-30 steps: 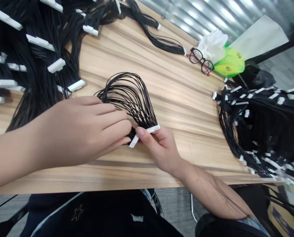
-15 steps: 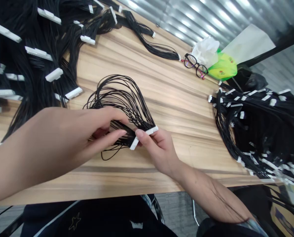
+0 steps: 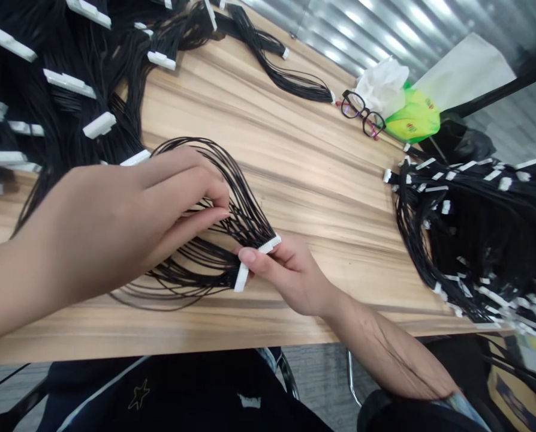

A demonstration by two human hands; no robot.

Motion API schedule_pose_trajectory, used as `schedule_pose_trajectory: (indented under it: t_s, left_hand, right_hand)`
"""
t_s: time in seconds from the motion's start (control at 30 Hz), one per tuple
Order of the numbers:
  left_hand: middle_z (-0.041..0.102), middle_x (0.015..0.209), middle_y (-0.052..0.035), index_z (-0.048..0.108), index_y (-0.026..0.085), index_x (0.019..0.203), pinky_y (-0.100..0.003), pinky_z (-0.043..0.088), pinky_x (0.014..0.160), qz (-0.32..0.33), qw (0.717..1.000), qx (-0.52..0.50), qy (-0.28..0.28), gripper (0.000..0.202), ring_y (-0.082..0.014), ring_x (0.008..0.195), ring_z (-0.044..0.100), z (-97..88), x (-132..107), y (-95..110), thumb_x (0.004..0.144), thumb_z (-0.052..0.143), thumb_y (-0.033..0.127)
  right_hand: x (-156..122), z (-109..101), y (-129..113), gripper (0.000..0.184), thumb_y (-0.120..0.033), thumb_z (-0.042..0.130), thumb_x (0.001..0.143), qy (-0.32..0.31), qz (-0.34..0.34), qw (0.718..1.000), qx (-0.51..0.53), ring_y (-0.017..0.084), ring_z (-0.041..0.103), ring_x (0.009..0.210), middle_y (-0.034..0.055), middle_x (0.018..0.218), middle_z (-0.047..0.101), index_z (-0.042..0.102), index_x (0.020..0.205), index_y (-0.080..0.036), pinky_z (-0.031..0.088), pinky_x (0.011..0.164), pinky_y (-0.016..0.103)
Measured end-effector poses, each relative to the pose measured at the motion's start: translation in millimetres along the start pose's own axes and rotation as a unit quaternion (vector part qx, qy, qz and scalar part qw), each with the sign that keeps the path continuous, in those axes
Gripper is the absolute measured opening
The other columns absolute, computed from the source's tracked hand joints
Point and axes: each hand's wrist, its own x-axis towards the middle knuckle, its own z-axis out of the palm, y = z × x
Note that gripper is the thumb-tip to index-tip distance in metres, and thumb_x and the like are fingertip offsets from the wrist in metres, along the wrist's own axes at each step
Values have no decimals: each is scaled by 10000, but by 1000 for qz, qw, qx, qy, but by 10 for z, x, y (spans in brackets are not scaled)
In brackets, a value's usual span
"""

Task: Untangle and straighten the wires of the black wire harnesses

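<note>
A wire harness of thin black wires loops above the wooden table, its ends running into two white connectors set end to end at an angle. My right hand is closed on these white connectors, thumb on top where they meet, fingers underneath. My left hand is over the looped wires, its thumb and forefinger pinched together at the wires' near side. Whether a wire is between those fingertips is hidden. The lower wires fan out beneath my left hand.
A large pile of black harnesses with white connectors covers the left. More lie in a heap at the right. One bundle, eyeglasses and a green tissue pack lie along the back edge by a corrugated metal wall.
My left thumb and forefinger, apart before, have come together and moved slightly up. The wire loop has spread into upper and lower groups. The connectors have shifted a little lower in view.
</note>
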Motion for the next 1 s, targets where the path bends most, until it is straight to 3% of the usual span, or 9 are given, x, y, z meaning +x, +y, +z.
schedule_pose_trajectory:
  t_s: [0.1, 0.23, 0.4, 0.73, 1.0]
  left_hand:
    - [694, 945, 60, 630, 238, 1042, -194, 428, 616, 62, 997, -36, -20, 301, -71, 829, 657, 78, 66, -35, 1120, 379, 386]
    - [679, 948, 50, 655, 241, 1033, -191, 506, 761, 84, 988, -126, -16, 206, -63, 881, 655, 133, 98, -72, 1098, 473, 310]
    - [674, 984, 30, 653, 241, 1048, -192, 533, 770, 126, 984, -120, -24, 164, -65, 881, 655, 114, 82, -74, 1087, 495, 263]
    - [639, 979, 39, 624, 230, 1005, -198, 517, 716, 119, 990, -69, 3, 162, -60, 882, 648, 93, 55, -7, 1091, 493, 272]
    - [645, 979, 54, 624, 242, 1013, -215, 543, 748, 96, 992, -81, -8, 174, -71, 886, 664, 54, 51, 89, 1089, 476, 294]
  right_hand:
    - [-7, -4, 0, 479, -554, 596, 988, -41, 17, 999, 18, 114, 644, 672, -9, 706, 719, 710, 676, -209, 535, 695, 271]
    - [-10, -5, -1, 481, -566, 611, 976, -44, 28, 998, 28, 109, 620, 665, -10, 710, 712, 706, 675, -204, 521, 689, 269]
    - [-11, -4, -6, 514, -592, 592, 978, -42, 23, 999, 2, 107, 554, 596, -14, 639, 658, 708, 665, -200, 491, 642, 283]
    - [-15, 7, 19, 514, -588, 578, 989, -41, 9, 999, -3, 118, 562, 630, -9, 659, 637, 693, 669, -202, 520, 692, 298]
    - [-12, 19, 47, 482, -570, 587, 996, -37, -24, 999, 9, 99, 559, 622, -25, 665, 661, 700, 723, -189, 508, 710, 283]
